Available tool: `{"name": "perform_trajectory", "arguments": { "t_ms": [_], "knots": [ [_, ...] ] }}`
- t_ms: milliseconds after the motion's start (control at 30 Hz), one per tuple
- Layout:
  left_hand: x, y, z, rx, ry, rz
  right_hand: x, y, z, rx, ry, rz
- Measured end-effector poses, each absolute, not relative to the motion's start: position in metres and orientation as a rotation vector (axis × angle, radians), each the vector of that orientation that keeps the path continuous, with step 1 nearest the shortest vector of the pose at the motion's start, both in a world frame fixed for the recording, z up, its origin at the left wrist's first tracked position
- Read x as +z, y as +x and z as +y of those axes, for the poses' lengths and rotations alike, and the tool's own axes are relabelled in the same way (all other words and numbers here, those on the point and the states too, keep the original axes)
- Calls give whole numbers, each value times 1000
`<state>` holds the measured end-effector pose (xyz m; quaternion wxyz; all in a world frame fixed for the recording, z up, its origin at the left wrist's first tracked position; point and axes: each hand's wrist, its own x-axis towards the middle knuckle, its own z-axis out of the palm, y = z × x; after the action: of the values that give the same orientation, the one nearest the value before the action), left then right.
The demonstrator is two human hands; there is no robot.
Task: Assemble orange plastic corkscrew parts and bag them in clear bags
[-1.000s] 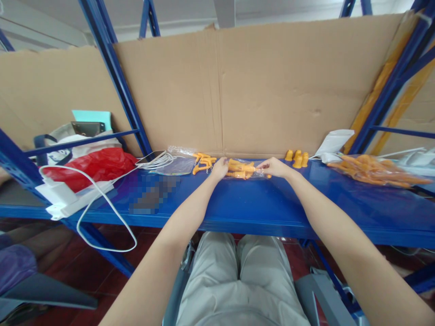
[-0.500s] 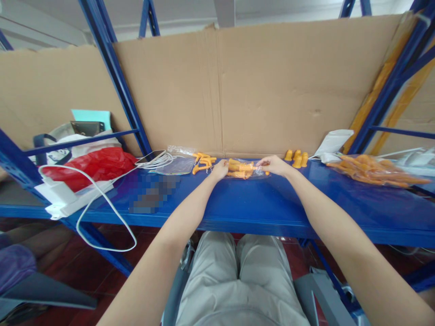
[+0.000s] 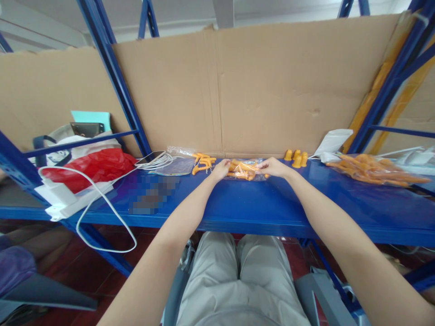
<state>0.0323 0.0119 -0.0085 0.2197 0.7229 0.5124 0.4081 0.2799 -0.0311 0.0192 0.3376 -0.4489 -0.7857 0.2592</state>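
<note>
A clear plastic bag of orange plastic parts (image 3: 244, 168) lies on the blue shelf top (image 3: 253, 203) in front of me. My left hand (image 3: 221, 169) is closed on the bag's left end, its fingertips partly hidden. At the opposite end, my right hand (image 3: 272, 166) pinches the plastic with thumb and fingers. Just left of my left hand is a small pile of orange hook-like parts (image 3: 203, 162) with small metal coils beside it. Several orange bell-shaped caps (image 3: 297, 158) stand upright to the right of my right hand.
A larger bag of orange parts (image 3: 370, 169) lies at the right. On the left are flat clear bags (image 3: 175, 166), white cables (image 3: 158, 160), a power strip (image 3: 78, 199) and a red bag (image 3: 93, 167). Cardboard (image 3: 272, 86) walls off the back, between blue posts (image 3: 115, 86).
My right hand has shifted slightly, its fingers now lower against the bag. The plastic looks drawn more tightly over the orange parts. My left hand stays nearly in place.
</note>
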Motion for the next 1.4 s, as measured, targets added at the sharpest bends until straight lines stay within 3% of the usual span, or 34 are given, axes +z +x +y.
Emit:
{"name": "perform_trajectory", "arguments": {
  "t_ms": [533, 833, 1067, 1400],
  "knots": [
    [-12, 38, 9, 1100, 2062, 1210, 17, 258, -39, 821, -1089, -2138],
    [-9, 35, 8, 1072, 2162, 1317, 15, 264, -30, 626, -1127, -2014],
    [-9, 38, 9, 1059, 2122, 1306, 19, 273, -25, 365, -1424, -2070],
    [-9, 39, 9, 1069, 2089, 1317, 27, 263, -48, 976, -1454, -1680]
  ]
}}
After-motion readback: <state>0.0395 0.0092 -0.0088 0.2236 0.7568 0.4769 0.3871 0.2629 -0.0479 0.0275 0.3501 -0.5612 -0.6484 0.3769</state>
